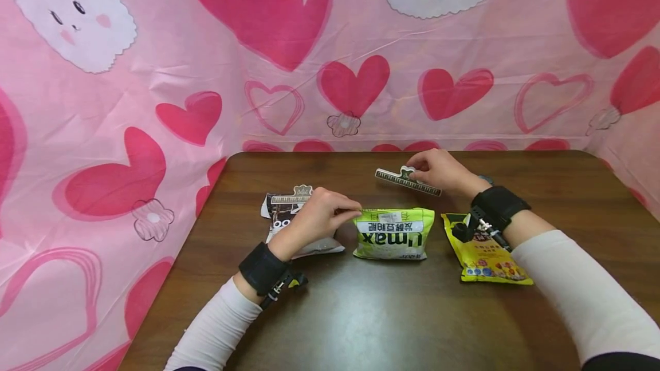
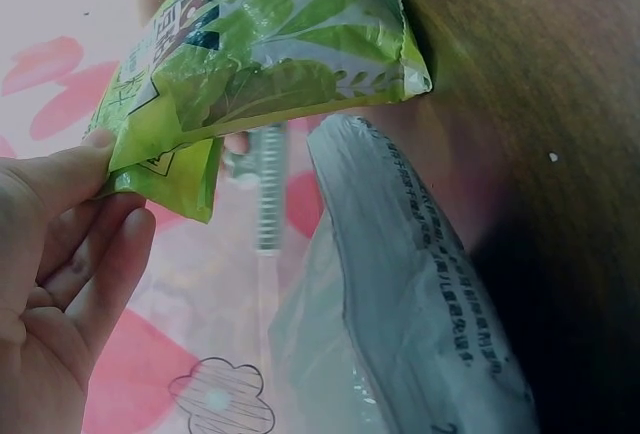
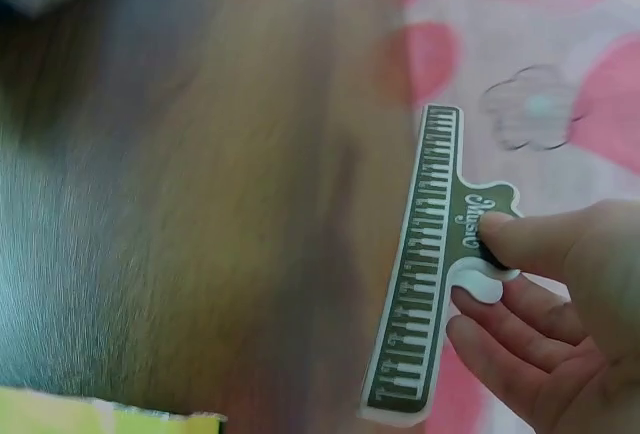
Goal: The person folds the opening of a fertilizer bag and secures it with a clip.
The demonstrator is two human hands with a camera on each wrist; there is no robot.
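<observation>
A green snack bag lies on the brown table in the middle. My left hand pinches its top left corner between thumb and fingers. My right hand pinches the handle of a long piano-key clip and holds it just above the table behind the green bag. The right wrist view shows thumb and fingers on the clip's tab, the clip pointing away from the hand.
A black-and-white bag with a second piano-key clip on its top lies left of the green bag. A yellow bag lies under my right forearm. Pink heart-print cloth walls the table on three sides.
</observation>
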